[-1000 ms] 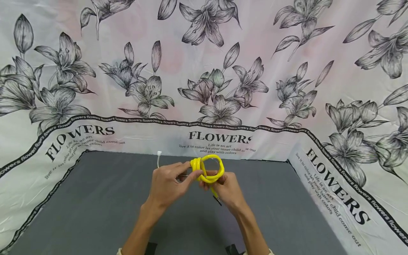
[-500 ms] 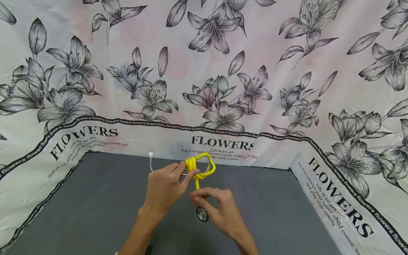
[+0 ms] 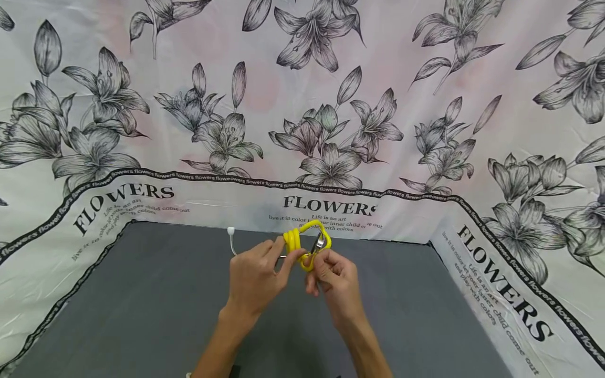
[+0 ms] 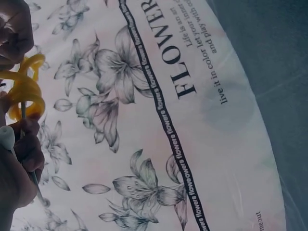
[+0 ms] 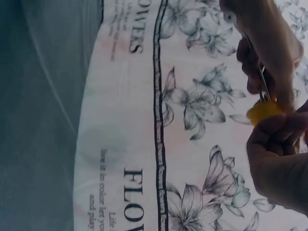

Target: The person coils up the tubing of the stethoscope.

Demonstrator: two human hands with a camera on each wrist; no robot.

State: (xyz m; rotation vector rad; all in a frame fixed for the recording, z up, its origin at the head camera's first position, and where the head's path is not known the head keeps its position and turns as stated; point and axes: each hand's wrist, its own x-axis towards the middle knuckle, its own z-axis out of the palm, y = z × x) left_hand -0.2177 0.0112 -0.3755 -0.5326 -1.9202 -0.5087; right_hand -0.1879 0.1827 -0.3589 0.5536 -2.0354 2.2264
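A stethoscope with yellow tubing [image 3: 292, 240] is held up between both hands, its tube wound in several turns with a loop standing out to the right. My left hand [image 3: 257, 273] pinches the wound turns between thumb and fingers. From behind that hand a white ear tip [image 3: 231, 230] sticks up. My right hand [image 3: 337, 278] pinches the lower right of the loop, where the metal chest piece [image 3: 319, 242] shows inside it. The right wrist view shows metal ear tubes [image 5: 263, 84] running from the yellow coil into the left hand. Fingers hide part of the tubing.
A dark grey table surface [image 3: 156, 294] lies below the hands. White cloth [image 3: 212, 205] printed with black flowers and lettering stands behind it and along both sides.
The right hand dropped from the loop to the hanging tube end, then rose with the chest piece, which now shows in the loop. The left hand kept its hold on the coil.
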